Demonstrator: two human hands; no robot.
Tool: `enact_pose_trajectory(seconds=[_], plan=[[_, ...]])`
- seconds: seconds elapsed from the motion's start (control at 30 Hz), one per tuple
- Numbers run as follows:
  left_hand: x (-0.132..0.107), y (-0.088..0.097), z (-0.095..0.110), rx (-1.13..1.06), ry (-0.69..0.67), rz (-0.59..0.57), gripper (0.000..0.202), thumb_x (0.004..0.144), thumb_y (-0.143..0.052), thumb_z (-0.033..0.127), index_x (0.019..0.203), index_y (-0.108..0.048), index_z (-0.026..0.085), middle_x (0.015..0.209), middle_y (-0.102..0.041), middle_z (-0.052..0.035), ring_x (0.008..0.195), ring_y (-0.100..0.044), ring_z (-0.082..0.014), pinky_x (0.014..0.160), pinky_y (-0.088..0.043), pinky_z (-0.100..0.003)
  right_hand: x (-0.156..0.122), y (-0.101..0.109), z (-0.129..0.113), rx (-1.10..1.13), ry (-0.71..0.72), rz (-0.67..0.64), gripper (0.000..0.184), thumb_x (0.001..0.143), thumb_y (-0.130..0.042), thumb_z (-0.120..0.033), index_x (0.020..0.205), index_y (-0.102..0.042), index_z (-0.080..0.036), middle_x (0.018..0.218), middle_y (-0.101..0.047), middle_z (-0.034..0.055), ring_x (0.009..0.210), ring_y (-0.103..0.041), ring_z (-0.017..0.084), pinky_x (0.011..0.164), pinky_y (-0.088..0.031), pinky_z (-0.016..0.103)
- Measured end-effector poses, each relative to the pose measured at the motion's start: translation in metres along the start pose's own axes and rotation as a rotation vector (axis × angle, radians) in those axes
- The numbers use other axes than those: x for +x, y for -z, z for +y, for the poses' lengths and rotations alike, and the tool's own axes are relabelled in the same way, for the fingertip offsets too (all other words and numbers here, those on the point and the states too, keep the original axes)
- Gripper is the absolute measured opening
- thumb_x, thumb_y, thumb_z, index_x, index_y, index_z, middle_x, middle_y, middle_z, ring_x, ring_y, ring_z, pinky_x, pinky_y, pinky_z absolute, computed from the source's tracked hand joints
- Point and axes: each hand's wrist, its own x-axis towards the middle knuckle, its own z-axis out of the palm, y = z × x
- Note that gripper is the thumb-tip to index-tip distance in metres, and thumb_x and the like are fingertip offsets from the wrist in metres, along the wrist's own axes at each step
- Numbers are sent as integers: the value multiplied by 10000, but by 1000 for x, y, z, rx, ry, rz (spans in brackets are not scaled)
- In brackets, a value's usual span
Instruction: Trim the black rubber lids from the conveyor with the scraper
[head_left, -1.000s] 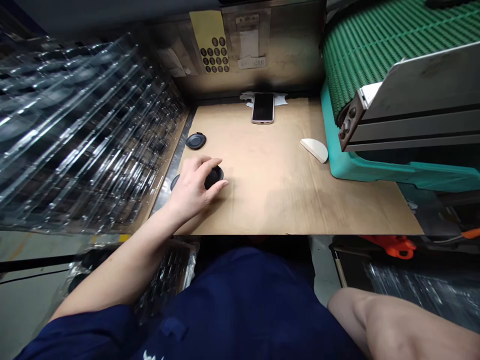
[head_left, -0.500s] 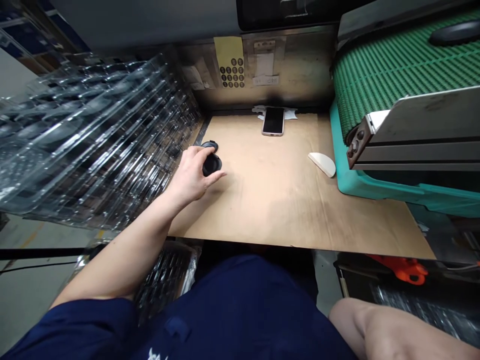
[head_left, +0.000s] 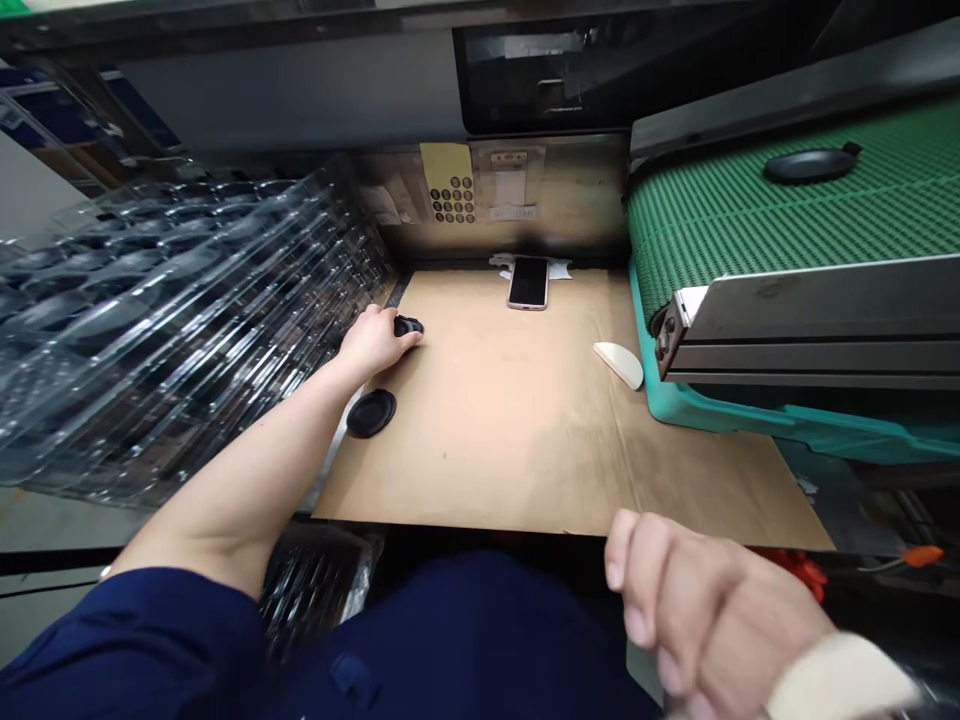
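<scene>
My left hand reaches to the far left of the brown work surface, fingers curled around a small black round part. A second black round part lies flat on the surface beside my left forearm. My right hand is raised near the camera at the lower right, fingers curled loosely, with nothing visible in them. Another black round part rides on the green conveyor belt at the right.
Stacked clear plastic trays fill the left side. A phone lies at the back of the surface. A white half-round piece sits near the teal conveyor frame. A metal guard plate overhangs the belt end.
My left hand carried the black part farther back along the left edge. A second black part now shows beside my forearm. My right hand rose into view at the lower right.
</scene>
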Motion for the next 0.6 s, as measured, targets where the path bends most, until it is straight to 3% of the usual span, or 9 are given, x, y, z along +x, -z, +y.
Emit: enact_pose_trajectory(seconds=[0.13, 0.23, 0.4, 0.53, 0.6], plan=[[10, -8, -1, 4, 38, -43, 788, 792, -583, 700, 1308, -614, 105, 1273, -565, -221, 1198, -571, -379, 1027, -457, -447, 5, 6, 23, 85, -22, -52, 284, 924, -576, -507, 993, -765, -307, 841, -682, 58, 783, -672, 248, 690, -562, 425], [13, -13, -1, 3, 46, -60, 884, 759, -586, 745, 1351, -582, 88, 1325, -539, -240, 1253, -533, -400, 1045, -442, -454, 2, 8, 35, -72, -52, 4, 258, 976, -536, -372, 1120, -723, -268, 1013, -690, 91, 906, -687, 261, 764, -589, 423], [17, -17, -2, -3, 43, -65, 890, 722, -597, 771, 1278, -629, 77, 1273, -555, -243, 1238, -520, -422, 1033, -451, -465, 17, 4, 57, -766, 38, 210, 340, 978, -588, -215, 1308, -619, -288, 1225, -659, 106, 1125, -627, 274, 942, -534, 453], [15, -14, -2, -28, 10, -42, 776, 755, -583, 733, 1196, -672, 101, 1214, -576, -217, 1199, -531, -395, 1047, -443, -448, 32, -1, 85, -1339, -101, 270, 284, 995, -573, -321, 1239, -655, -200, 1313, -620, 187, 1234, -568, 382, 986, -477, 582], [10, -11, -2, -48, -6, -12, 766, 769, -579, 716, 1216, -659, 99, 1225, -569, -218, 1222, -507, -397, 1075, -419, -458, 34, -4, 96, -1422, -156, 235, 491, 932, -672, -454, 1317, -609, -157, 1464, -519, 228, 1402, -428, 436, 1096, -398, 638]])
